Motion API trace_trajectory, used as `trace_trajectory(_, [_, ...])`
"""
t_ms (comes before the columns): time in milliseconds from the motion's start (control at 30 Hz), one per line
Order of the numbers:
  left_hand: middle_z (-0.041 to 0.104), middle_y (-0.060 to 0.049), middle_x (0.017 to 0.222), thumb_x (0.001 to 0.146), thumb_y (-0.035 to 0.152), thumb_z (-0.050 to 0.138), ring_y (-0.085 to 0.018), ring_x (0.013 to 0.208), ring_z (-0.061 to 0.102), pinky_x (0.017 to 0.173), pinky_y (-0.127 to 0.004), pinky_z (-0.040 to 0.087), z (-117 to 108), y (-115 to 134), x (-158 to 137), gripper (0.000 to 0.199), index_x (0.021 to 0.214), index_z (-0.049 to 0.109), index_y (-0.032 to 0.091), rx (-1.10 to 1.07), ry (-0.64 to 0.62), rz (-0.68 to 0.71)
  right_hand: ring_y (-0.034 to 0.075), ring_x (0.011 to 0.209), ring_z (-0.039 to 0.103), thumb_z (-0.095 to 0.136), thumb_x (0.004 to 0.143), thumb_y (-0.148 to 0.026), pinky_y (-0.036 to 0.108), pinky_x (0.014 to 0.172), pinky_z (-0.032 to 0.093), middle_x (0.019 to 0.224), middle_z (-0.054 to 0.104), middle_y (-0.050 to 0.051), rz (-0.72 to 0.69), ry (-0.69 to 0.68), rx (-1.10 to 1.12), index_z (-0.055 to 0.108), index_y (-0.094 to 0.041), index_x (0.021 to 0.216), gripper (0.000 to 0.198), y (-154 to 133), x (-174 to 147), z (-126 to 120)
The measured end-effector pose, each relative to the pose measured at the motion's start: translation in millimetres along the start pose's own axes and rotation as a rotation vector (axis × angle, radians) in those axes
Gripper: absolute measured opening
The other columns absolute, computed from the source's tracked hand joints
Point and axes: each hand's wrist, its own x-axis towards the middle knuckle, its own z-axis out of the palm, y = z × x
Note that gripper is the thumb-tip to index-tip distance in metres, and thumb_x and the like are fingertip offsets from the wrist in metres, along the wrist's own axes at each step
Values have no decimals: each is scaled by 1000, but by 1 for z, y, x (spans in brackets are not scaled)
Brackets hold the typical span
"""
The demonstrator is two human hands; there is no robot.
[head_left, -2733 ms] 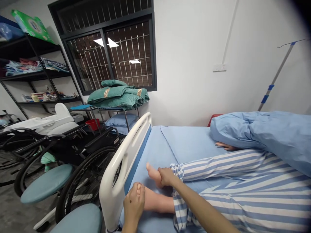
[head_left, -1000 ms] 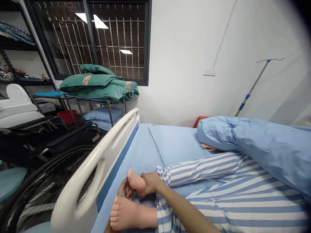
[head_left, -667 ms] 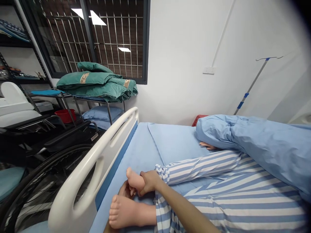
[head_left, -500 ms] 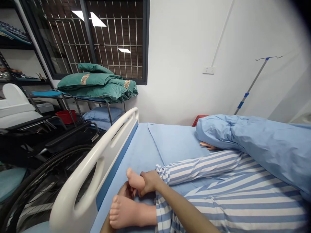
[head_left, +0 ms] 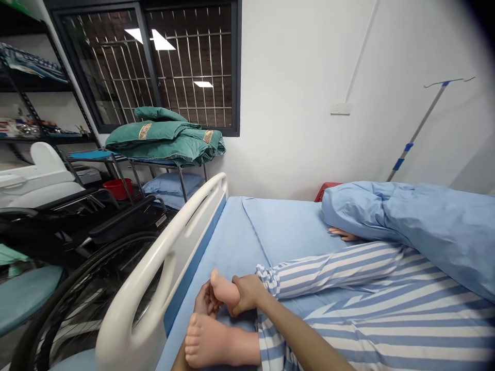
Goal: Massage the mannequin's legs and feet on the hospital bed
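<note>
A figure that looks like a manikin lies on the bed in blue-and-white striped trousers. My right hand wraps round the ankle of its farther foot. At the toes and sole of that same foot is my left hand, its fingers curled against it and partly hidden. The nearer foot rests in front of my left wrist, toes pointing up and left. My right forearm crosses over the nearer striped leg.
The white bed end board stands left of the feet, with a wheelchair beyond it. A blue quilt covers the upper body. Green folded bedding lies under the window. An IV pole rises at the right.
The whole scene has shifted slightly right in view as the head turned left. My left fingers have moved a little around the farther foot's toes; my right hand keeps its hold on the ankle.
</note>
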Motion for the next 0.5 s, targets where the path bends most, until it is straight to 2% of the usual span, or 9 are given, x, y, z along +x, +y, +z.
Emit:
trace_trajectory(67, [23,2,34,73,64,10,-11,38,35,48,-28,35,6,-10,1,52,41,19,24,-75,-104,-82,29,76,61,67,44,-49,33,63,43,87,65,6,-6,4,-12,51,-21,99,64,1,0,1])
trace_trajectory(133, [24,1,33,70,69,0,-11,37,34,46,-28,34,13,-18,-1,58,38,18,23,-122,-159,-138,28,75,61,67,44,-49,33,63,43,86,65,6,-8,1,-23,51,-21,99,64,1,1,2])
trace_trajectory(200, [27,0,34,67,72,-5,-11,36,35,44,-28,32,19,-22,-4,63,37,20,23,-176,-158,-180,28,74,61,66,44,-51,33,61,43,86,65,7,-14,2,-28,51,-21,99,64,2,1,2])
trace_trajectory(333, [28,0,33,69,73,2,-9,31,30,38,-25,23,24,-18,-15,65,38,26,22,-306,-129,-230,28,73,61,64,44,-54,32,60,43,86,65,7,-31,7,-32,51,-21,100,66,2,0,1])
trace_trajectory(433, [27,1,33,69,72,0,-7,30,25,37,-23,20,22,-11,-20,65,37,25,21,-259,-125,-184,28,76,61,63,46,-56,33,62,43,88,65,8,-28,-3,-23,50,-20,102,68,1,-2,-1])
trace_trajectory(500, [27,0,33,70,69,-7,-7,30,26,38,-23,23,15,-8,-20,64,37,21,22,-87,-66,-62,28,76,61,62,46,-58,33,63,43,89,64,9,-24,-8,-15,50,-20,101,68,0,-3,-2])
